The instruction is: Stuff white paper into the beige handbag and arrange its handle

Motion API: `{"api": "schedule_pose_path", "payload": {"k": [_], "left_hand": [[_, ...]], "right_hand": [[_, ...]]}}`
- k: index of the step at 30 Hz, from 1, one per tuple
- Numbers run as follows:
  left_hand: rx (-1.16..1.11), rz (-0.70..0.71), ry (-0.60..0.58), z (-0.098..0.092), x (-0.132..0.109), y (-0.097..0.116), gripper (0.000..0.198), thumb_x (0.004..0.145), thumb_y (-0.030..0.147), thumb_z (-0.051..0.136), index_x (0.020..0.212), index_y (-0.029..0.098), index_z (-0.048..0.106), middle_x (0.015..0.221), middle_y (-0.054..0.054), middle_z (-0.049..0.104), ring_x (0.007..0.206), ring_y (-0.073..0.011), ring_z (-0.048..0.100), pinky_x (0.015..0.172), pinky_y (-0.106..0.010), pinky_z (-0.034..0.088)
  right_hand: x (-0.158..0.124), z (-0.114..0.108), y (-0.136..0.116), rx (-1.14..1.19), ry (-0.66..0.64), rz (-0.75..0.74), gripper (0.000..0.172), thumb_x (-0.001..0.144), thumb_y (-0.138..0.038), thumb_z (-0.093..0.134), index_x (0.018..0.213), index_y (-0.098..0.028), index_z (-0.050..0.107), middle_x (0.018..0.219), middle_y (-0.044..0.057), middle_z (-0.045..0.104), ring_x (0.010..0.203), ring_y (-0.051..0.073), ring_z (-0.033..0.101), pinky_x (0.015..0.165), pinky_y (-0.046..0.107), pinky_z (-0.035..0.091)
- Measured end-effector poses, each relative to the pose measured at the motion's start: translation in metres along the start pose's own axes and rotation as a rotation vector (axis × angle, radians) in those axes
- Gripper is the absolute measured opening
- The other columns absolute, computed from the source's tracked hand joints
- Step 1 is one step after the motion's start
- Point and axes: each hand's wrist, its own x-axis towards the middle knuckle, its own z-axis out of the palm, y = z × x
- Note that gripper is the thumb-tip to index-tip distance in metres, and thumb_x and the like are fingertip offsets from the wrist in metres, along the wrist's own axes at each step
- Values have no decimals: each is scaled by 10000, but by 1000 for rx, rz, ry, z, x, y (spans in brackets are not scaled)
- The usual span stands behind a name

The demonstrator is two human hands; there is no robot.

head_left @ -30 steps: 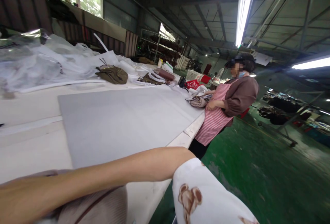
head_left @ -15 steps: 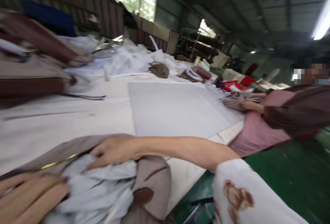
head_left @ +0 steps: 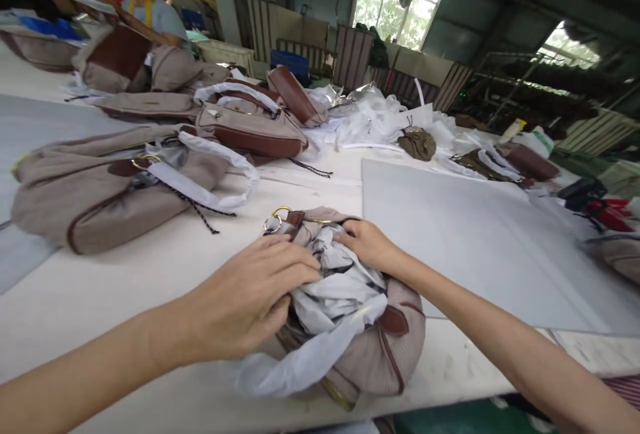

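A beige handbag [head_left: 407,347] with brown trim lies on the table in front of me, its zipped mouth spread wide. Crumpled white stuffing paper [head_left: 333,287] fills the opening. My left hand [head_left: 245,294] is closed over the left rim of the bag, fingertips against the paper and thumb lower down. At the far right rim, my right hand [head_left: 367,244] is closed on the bag's edge, its fingertips partly hidden by the paper. A white-wrapped handle [head_left: 310,371] droops across the near side. Gold rings [head_left: 274,221] stick up at the far left end.
Another beige bag [head_left: 125,197] lies to the left, with several more behind it. A grey sheet [head_left: 450,241] covers the table [head_left: 320,187] on the right. White packing material [head_left: 370,121] and an olive pouch [head_left: 417,144] are at the back. A co-worker [head_left: 167,17] is at far left.
My view has swung left, bringing the other bags and a different co-worker into sight. Both hands remain at the bag's mouth, which now shows more fully.
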Motion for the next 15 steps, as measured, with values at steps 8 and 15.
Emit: {"api": "schedule_pose_path", "payload": {"k": [8, 15], "left_hand": [[188, -535, 132, 12, 1, -32, 476, 916, 505, 542, 1265, 181, 550, 1109, -127, 616, 1062, -334, 608, 849, -433, 515], [416, -618, -99, 13, 24, -23, 251, 943, 329, 446, 1072, 154, 571, 703, -61, 673, 638, -295, 680, 520, -303, 380]], "right_hand": [[-67, -22, -30, -271, 60, -379, 341, 1016, -397, 531, 1287, -196, 577, 1369, 108, 569, 1274, 248, 512, 1090, 382, 402], [-43, -4, -36, -570, -153, -594, 326, 1022, -426, 525, 1227, -177, 572, 1374, 120, 565, 1221, 286, 555, 1019, 476, 485]]}}
